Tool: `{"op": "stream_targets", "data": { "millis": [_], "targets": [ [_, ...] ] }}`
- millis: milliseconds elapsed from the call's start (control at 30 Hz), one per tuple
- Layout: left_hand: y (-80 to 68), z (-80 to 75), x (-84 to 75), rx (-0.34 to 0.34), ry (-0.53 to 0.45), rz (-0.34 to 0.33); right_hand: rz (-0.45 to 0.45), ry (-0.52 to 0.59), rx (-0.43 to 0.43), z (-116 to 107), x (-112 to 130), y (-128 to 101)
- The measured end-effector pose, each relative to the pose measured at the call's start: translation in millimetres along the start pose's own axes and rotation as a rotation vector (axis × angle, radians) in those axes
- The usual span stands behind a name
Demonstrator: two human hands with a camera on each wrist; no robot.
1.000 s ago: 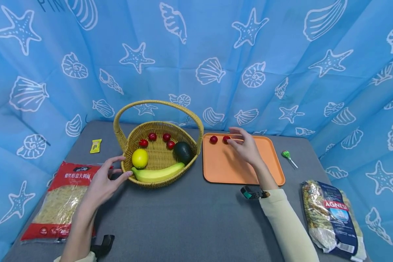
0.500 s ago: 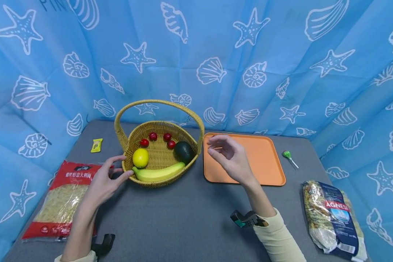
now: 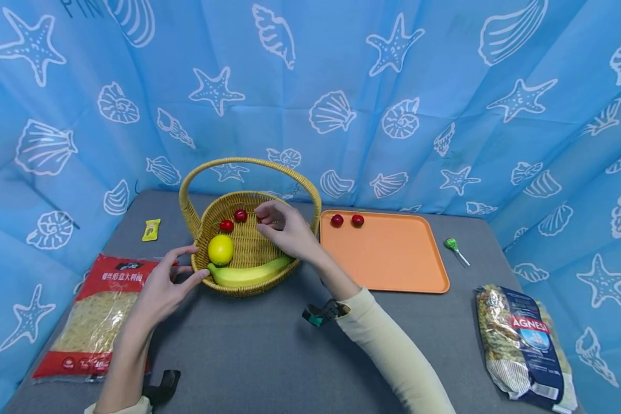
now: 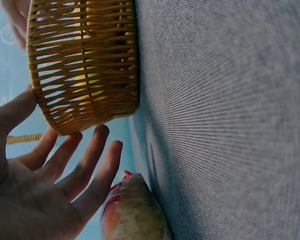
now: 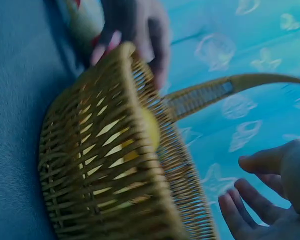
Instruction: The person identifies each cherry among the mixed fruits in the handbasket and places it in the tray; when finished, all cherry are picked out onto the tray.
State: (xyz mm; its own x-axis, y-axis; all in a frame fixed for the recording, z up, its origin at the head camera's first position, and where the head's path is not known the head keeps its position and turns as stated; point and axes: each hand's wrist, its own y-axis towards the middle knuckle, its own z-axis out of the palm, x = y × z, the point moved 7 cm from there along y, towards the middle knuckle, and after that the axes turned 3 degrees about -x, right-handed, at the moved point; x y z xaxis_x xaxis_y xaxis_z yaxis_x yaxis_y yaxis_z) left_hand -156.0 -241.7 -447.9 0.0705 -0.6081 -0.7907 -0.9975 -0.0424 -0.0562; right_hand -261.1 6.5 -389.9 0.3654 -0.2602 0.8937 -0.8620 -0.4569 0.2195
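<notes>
Grey felt-like cloth covers the surface [image 3: 269, 345] under both arms, and the crinkled pasta bags at its near corners are cut off by the frame edge. Between the hands sits the woven wicker basket [image 3: 248, 284], round, with a tall arched handle. The left hand [image 3: 161, 286] rests against its near outer wall, fingers loosely spread and gripping nothing; the left wrist view shows the thumb touching the weave. The right hand [image 3: 286, 231] reaches down inside the basket, fingers bent towards the far side, and it hides the dark avocado and most of the cherries there. Whether its fingertips pinch a cherry I cannot tell; the right wrist view is blurred. A smooth banana [image 3: 243, 275] curves just below that hand, a glossy lemon [image 3: 221, 249] beside it. Just right of the right hand lies the flat orange plastic tray [image 3: 393, 259], two shiny red cherries [image 3: 347, 220] at its far edge.
</notes>
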Motion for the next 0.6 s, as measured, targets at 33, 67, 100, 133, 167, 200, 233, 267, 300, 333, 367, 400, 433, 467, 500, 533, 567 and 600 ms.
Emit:
{"op": "stream_targets", "data": {
  "millis": [33,67,100,133,167,200,233,267,300,333,367,400,433,467,500,533,567,600],
  "targets": [
    [0.1,-0.1,0.1,-0.001,-0.001,0.002,0.016,-0.022,0.002,5,-4,7],
    [0.2,-0.1,0.2,-0.002,0.0,0.003,0.031,-0.041,0.002,9,-8,14],
    [0.4,-0.1,0.3,-0.003,0.0,0.004,0.048,-0.058,0.001,13,-13,20],
    [0.3,-0.1,0.7,-0.004,0.001,0.003,0.064,-0.072,-0.003,17,-18,26],
    [0.3,-0.1,1.2,-0.004,0.002,0.001,0.082,-0.083,-0.007,21,-21,32],
    [0.4,0.0,1.5,-0.004,0.003,0.0,0.097,-0.102,-0.016,24,-26,36],
    [0.4,0.0,1.8,-0.004,0.004,-0.002,0.108,-0.116,-0.026,27,-29,41],
    [0.5,0.0,2.1,-0.003,0.004,-0.004,0.119,-0.126,-0.036,29,-31,45],
    [0.5,0.0,2.2,-0.002,0.004,-0.006,0.127,-0.137,-0.046,31,-33,48],
    [0.5,0.0,2.3,-0.001,0.005,-0.008,0.136,-0.147,-0.054,33,-34,51],
    [0.5,-0.1,2.2,0.0,0.005,-0.009,0.144,-0.155,-0.058,34,-35,54],
    [0.5,-0.2,2.0,0.0,0.005,-0.01,0.154,-0.161,-0.06,36,-36,56],
    [0.6,-0.3,1.8,0.001,0.003,-0.01,0.169,-0.163,-0.062,37,-37,57],
    [0.6,-0.4,1.6,0.002,0.001,-0.01,0.186,-0.16,-0.06,38,-38,59],
    [0.6,-0.5,1.2,0.002,0.0,-0.01,0.206,-0.162,-0.057,40,-39,60],
    [0.6,-0.6,1.0,0.002,-0.001,-0.01,0.229,-0.163,-0.05,42,-41,61],
    [0.7,-0.6,0.7,0.003,-0.003,-0.009,0.251,-0.16,-0.04,44,-43,62],
    [0.6,-0.6,0.5,0.004,-0.004,-0.008,0.276,-0.16,-0.029,46,-45,62]
  ]
}}
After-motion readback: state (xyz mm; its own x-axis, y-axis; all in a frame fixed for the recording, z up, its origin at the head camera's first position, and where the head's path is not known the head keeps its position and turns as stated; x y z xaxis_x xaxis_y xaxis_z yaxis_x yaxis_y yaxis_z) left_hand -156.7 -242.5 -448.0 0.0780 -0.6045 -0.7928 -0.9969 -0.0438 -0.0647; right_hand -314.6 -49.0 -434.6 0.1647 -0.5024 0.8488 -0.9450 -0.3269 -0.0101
